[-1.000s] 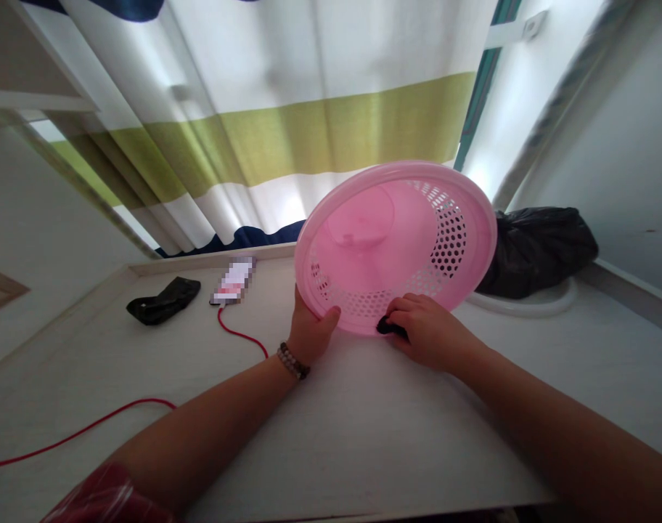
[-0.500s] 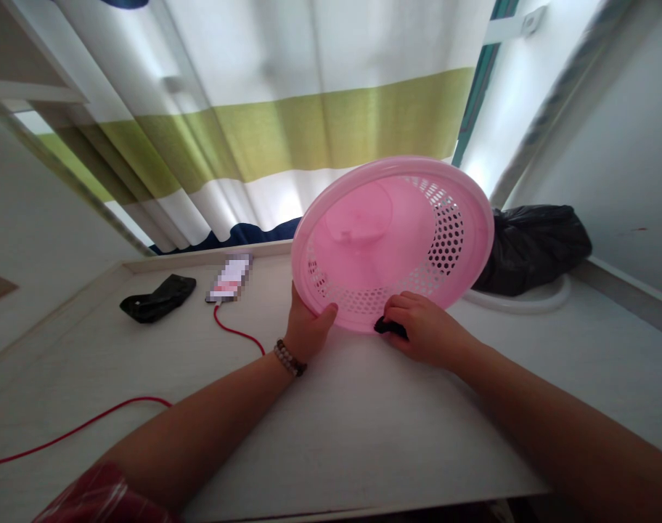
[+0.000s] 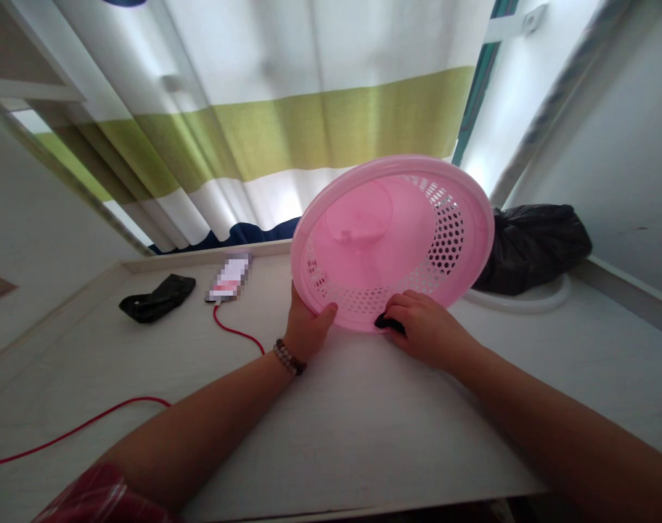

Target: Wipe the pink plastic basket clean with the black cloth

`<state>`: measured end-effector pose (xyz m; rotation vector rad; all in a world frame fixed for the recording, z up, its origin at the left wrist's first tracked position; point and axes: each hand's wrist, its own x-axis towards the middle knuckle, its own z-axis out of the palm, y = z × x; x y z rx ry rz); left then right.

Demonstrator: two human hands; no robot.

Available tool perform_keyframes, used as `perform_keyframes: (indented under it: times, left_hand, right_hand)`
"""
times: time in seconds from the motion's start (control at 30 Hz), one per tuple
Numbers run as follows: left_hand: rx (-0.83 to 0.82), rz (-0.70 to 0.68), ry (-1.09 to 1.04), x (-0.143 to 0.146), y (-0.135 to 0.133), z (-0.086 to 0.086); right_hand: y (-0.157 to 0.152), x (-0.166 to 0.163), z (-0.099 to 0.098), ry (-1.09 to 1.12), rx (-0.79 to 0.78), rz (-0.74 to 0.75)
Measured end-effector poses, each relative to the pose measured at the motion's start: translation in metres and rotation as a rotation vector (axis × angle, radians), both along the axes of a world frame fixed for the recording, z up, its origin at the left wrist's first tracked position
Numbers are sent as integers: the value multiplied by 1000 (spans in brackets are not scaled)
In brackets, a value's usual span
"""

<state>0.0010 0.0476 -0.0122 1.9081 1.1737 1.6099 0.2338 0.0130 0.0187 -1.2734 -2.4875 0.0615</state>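
Observation:
A pink plastic basket (image 3: 396, 168) with perforated walls is tilted on its side, its opening facing me. My left hand (image 3: 308, 327) grips its lower left rim, thumb over the edge and the other fingers hidden behind. At the bottom of the rim, my right hand (image 3: 418, 323) is closed on a small piece of black material (image 3: 390, 324), pressed against the basket's edge. It looks like thin cloth or plastic; I cannot tell which. Inside the basket only its bare pink base shows.
On the white table (image 3: 320, 436), a folded black plastic bag (image 3: 160, 298) lies at the left beside a phone (image 3: 230, 277) with a red cable (image 3: 238, 333). A stuffed black bag (image 3: 538, 247) rests on a white ring-shaped rim (image 3: 532, 303) at the right. A striped curtain (image 3: 287, 138) hangs behind.
My right hand has shifted very slightly along the basket's lower rim with the black material. The basket and my left hand are almost unmoved.

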Motion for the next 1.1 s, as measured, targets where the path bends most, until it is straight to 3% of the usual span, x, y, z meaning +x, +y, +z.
perform_keyframes:
  times: [0.33, 0.6, 0.9, 1.1]
  left_hand:
    - [2, 5, 4, 1, -2, 5]
    - [10, -28, -3, 3, -3, 8]
    - [10, -18, 3, 3, -2, 6]
    - [0, -31, -6, 2, -1, 4]
  right_hand:
    - [-2, -14, -1, 25, -4, 84]
    - [-5, -7, 2, -84, 34, -116]
    - [-6, -14, -1, 41, -25, 133]
    - [-7, 0, 12, -57, -21, -8]
